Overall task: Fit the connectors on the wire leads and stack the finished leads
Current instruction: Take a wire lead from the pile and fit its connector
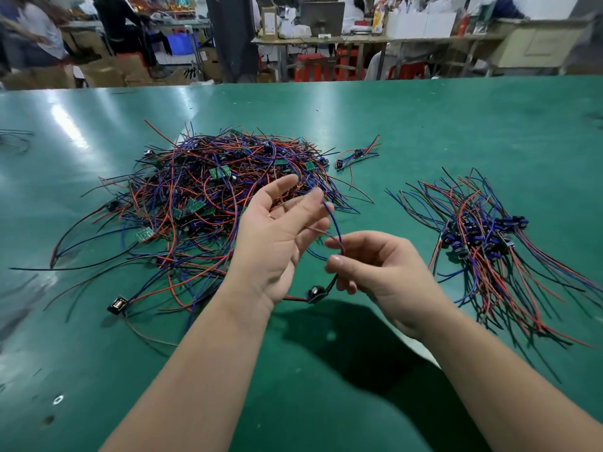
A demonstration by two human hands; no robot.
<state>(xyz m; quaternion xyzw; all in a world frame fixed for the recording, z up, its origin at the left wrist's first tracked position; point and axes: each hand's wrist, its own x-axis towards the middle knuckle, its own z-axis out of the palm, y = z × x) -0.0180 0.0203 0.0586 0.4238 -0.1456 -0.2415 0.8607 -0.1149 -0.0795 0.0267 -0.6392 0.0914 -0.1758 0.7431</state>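
Holding one wire lead [336,226] above the table [424,125], the right hand [375,265] pinches it between thumb and forefinger; a small black part [315,293] hangs from it below. The left hand [277,236] is spread, palm up, fingers relaxed, the blue wire crossing its fingertips. Whether this lead carries its connector cannot be told. The finished stack [483,239], at right, is a modest bundle with blue connectors, laid roughly parallel. The tangled pile [202,190], left of centre, is much larger. Judgement: work under way, greater part outstanding.
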